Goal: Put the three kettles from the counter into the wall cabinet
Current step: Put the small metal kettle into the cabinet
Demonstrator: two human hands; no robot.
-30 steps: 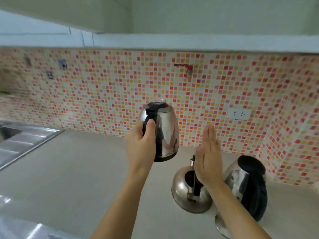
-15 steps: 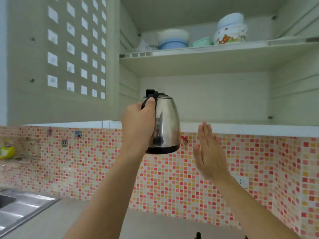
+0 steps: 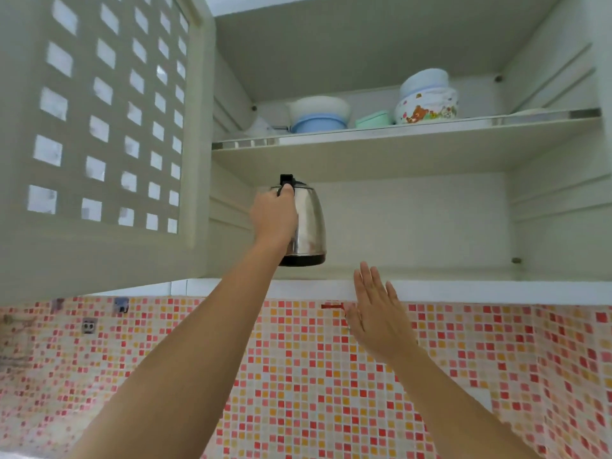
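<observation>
Currently noted, nearest first: right hand (image 3: 377, 318) raised flat before the tiled backsplash (image 3: 298, 376), fingers straight and close together, holding nothing, fingertips just reaching the front lip of the wall cabinet (image 3: 430, 288). Small red hook (image 3: 332, 306) on the tiles just beside the thumb side of that hand.

Further out: left hand (image 3: 273, 217) clamped around the black handle of a steel kettle (image 3: 306, 223), thumb pressed on the top of the handle. Kettle upright, held off the lower shelf (image 3: 414, 271) at the left of the opening, base not clearly set down; contact with the shelf cannot be told from below.

Beyond the fingers: open cabinet door (image 3: 99, 144) close to the left of the gripping hand; upper shelf (image 3: 397, 140) overhead, carrying stacked bowls (image 3: 425, 97), well apart from the kettle.

Judged risks:
- Base catching the front lip if pushed in too low; likely cause, reach at full arm stretch with poor sight of the shelf floor.
- Release too near the edge; probable tip outward, handle side heavier.
- Placement hard left against the side wall acceptable, yet central placement likely to crowd space for two more kettles.
- Lid knob striking the upper shelf if lifted high.
</observation>
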